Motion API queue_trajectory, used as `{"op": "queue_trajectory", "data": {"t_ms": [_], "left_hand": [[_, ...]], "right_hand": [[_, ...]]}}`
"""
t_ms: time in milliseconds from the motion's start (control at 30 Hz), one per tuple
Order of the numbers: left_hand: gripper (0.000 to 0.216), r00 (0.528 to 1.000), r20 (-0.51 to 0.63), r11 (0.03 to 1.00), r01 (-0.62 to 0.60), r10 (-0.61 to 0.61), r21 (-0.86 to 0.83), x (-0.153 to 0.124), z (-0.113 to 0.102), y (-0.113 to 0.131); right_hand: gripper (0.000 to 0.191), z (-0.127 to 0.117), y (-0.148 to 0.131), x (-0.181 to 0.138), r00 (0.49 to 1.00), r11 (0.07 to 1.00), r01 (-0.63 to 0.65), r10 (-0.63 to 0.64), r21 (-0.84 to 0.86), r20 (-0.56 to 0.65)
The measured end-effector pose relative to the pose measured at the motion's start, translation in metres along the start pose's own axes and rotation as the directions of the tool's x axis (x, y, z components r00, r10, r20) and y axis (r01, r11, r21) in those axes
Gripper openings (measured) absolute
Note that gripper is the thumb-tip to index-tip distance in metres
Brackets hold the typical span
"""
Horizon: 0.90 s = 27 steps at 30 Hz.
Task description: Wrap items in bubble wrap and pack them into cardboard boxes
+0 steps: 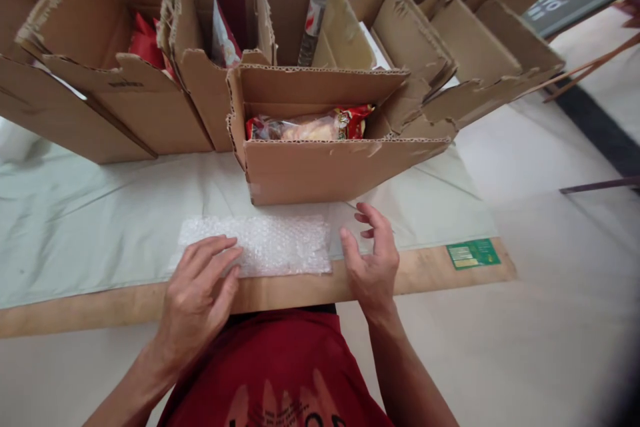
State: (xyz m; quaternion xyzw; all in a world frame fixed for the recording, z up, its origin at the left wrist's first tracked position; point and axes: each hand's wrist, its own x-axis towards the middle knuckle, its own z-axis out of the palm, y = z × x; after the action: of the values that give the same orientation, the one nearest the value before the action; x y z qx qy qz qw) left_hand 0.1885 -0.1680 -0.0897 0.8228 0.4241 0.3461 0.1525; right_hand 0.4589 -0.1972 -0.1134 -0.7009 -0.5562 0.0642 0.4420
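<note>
A flat strip of bubble wrap [280, 243] lies along the front edge of the table. Over its left end is my left hand [200, 280], fingers stretched and slightly apart, holding nothing; whether the fingertips touch the wrap I cannot tell. Just past the strip's right end, my right hand [373, 257] is half curled with thumb and fingers apart and nothing between them. Behind the wrap stands an open cardboard box [340, 167], with a clear and red snack packet [310, 127] inside it.
Several cardboard bins [135, 113] line the back, one with a red packet [144, 40]. A clear bottle [320, 3] stands behind the front box. A green card [473, 254] lies at the right on the wooden table edge [425, 270]. A pale cloth [100, 213] covers the table.
</note>
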Motion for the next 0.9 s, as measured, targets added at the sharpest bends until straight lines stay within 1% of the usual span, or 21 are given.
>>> {"op": "queue_trajectory", "data": {"t_ms": [33, 67, 100, 133, 167, 200, 233, 267, 300, 333, 400, 467, 500, 533, 567, 633, 700, 733, 800, 833, 900], "left_hand": [[0.029, 1.0, 0.013, 1.0, -0.015, 0.015, 0.024, 0.002, 0.0, -0.003], [0.029, 0.999, 0.026, 0.999, -0.028, 0.027, 0.047, 0.004, 0.0, -0.006], [0.029, 0.998, 0.042, 0.997, -0.038, 0.035, 0.072, 0.005, 0.002, -0.01], [0.028, 0.998, 0.058, 0.994, -0.045, 0.039, 0.104, 0.005, 0.005, -0.015], [0.026, 0.997, 0.066, 0.989, -0.05, 0.041, 0.141, 0.004, 0.009, -0.02], [0.024, 0.997, 0.067, 0.983, -0.054, 0.043, 0.175, 0.003, 0.013, -0.027], [0.022, 0.997, 0.064, 0.979, -0.057, 0.045, 0.198, 0.001, 0.016, -0.034], [0.02, 0.997, 0.063, 0.977, -0.059, 0.047, 0.205, -0.001, 0.019, -0.041], [0.019, 0.997, 0.062, 0.979, -0.061, 0.05, 0.197, -0.003, 0.021, -0.047], [0.018, 0.997, 0.062, 0.981, -0.065, 0.055, 0.18, -0.005, 0.023, -0.052], [0.018, 0.995, 0.072, 0.986, -0.075, 0.064, 0.148, -0.007, 0.023, -0.056], [0.017, 0.994, 0.081, 0.988, -0.083, 0.073, 0.127, -0.007, 0.02, -0.054], [0.016, 0.994, 0.081, 0.991, -0.078, 0.07, 0.109, -0.006, 0.017, -0.051], [0.016, 0.996, 0.072, 0.993, -0.067, 0.061, 0.092, -0.005, 0.013, -0.048], [0.016, 0.998, 0.049, 0.995, -0.051, 0.047, 0.087, -0.005, 0.008, -0.046], [0.017, 1.0, -0.028, 0.991, 0.01, -0.006, 0.134, -0.007, -0.003, -0.046], [0.022, 0.992, -0.105, 0.957, 0.098, -0.072, 0.273, -0.012, -0.015, -0.052], [0.028, 0.987, -0.122, 0.927, 0.139, -0.102, 0.348, -0.015, -0.019, -0.057], [0.043, 0.979, -0.118, 0.864, 0.202, -0.166, 0.462, -0.022, -0.023, -0.069], [0.047, 0.975, -0.107, 0.842, 0.224, -0.197, 0.491, -0.025, -0.022, -0.073], [0.044, 0.964, -0.086, 0.833, 0.26, -0.251, 0.488, -0.028, -0.015, -0.077]], "right_hand": [[0.043, 0.001, -0.007, -0.002, 0.997, 0.997, 0.079, -0.079, -0.008, 0.0], [0.041, 0.006, -0.017, -0.005, 0.984, 0.985, 0.171, -0.171, 0.002, 0.053], [0.041, 0.014, -0.029, -0.008, 0.95, 0.962, 0.272, -0.273, 0.029, 0.152], [0.042, 0.024, -0.04, -0.011, 0.891, 0.93, 0.361, -0.364, 0.064, 0.271], [0.041, 0.034, -0.05, -0.015, 0.814, 0.897, 0.431, -0.432, 0.095, 0.388], [0.039, 0.044, -0.056, -0.018, 0.736, 0.869, 0.482, -0.472, 0.113, 0.486], [0.037, 0.051, -0.058, -0.02, 0.676, 0.849, 0.516, -0.485, 0.114, 0.554], [0.034, 0.054, -0.055, -0.023, 0.646, 0.84, 0.533, -0.481, 0.1, 0.593], [0.033, 0.052, -0.047, -0.025, 0.649, 0.843, 0.534, -0.461, 0.07, 0.606], [0.033, 0.045, -0.035, -0.026, 0.676, 0.853, 0.522, -0.43, 0.023, 0.598], [0.031, 0.019, -0.005, -0.028, 0.775, 0.876, 0.469, -0.348, -0.11, 0.528], [0.026, -0.012, 0.02, -0.026, 0.871, 0.885, 0.392, -0.27, -0.25, 0.41], [0.023, -0.025, 0.029, -0.024, 0.903, 0.885, 0.358, -0.248, -0.297, 0.351], [0.022, -0.033, 0.033, -0.021, 0.922, 0.885, 0.337, -0.24, -0.321, 0.305], [0.021, -0.038, 0.034, -0.018, 0.929, 0.887, 0.33, -0.244, -0.323, 0.279], [0.024, -0.034, 0.03, -0.009, 0.919, 0.892, 0.349, -0.266, -0.289, 0.29], [0.03, -0.018, 0.022, 0.001, 0.9, 0.892, 0.369, -0.272, -0.263, 0.34], [0.033, -0.008, 0.019, 0.006, 0.893, 0.89, 0.37, -0.261, -0.267, 0.367], [0.038, 0.011, 0.015, 0.015, 0.886, 0.887, 0.355, -0.22, -0.294, 0.407], [0.036, 0.018, 0.015, 0.017, 0.884, 0.888, 0.348, -0.203, -0.301, 0.422], [0.024, 0.026, 0.014, 0.02, 0.873, 0.899, 0.341, -0.194, -0.276, 0.447]]}}
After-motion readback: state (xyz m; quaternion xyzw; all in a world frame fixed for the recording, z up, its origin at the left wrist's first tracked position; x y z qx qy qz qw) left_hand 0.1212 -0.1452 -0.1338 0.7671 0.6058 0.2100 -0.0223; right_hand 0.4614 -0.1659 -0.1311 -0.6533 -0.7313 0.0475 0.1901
